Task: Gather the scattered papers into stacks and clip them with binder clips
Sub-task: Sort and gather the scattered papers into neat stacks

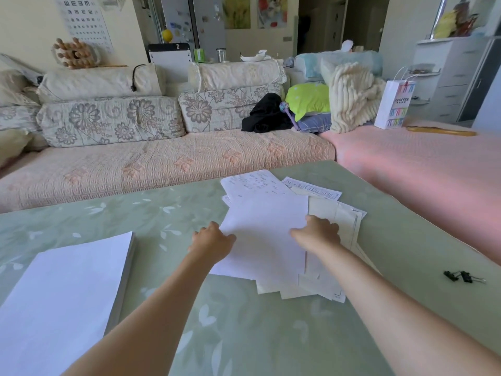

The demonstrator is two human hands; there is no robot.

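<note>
A loose pile of scattered papers (267, 234) lies in the middle of the green table (244, 335), some blank, some printed or written on. My left hand (212, 241) pinches the left edge of the top blank sheet. My right hand (320, 232) grips the right edge of the same sheet, fingers curled over it. A thick, tidy stack of white paper (67, 289) lies at the near left. Two black binder clips (459, 276) lie at the right, apart from both hands.
A sofa (162, 164) with floral cushions runs along the table's far edge. A pink-covered seat (420, 164) borders the table's right side, with a white paper bag (394, 104) on it.
</note>
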